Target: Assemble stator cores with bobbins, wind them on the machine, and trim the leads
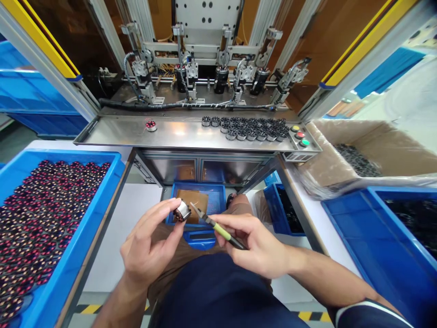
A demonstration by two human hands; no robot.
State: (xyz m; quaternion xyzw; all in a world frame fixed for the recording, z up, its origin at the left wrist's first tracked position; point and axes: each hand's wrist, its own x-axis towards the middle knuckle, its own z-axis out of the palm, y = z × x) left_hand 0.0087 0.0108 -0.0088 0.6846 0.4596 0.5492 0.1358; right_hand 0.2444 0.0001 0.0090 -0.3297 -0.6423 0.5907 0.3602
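Observation:
My left hand (pixel 148 248) pinches a small round metal motor part (pixel 182 211) between thumb and fingertips, held over my lap. My right hand (pixel 254 243) grips small pliers (pixel 218 228) with a yellow-green and black handle; the pointed jaws reach toward the part, and I cannot tell whether they touch it. Both hands hover above a small blue bin (pixel 216 200) holding a brown card under the bench.
A steel shelf (pixel 112 132) carries one red wound part (pixel 150 125), several dark round parts (pixel 249 128) and three buttons (pixel 299 135). A blue tray (pixel 99 205) of red wound parts sits left. Blue bins (pixel 362 241) and a lined carton (pixel 375 146) stand right. Machine fixtures behind.

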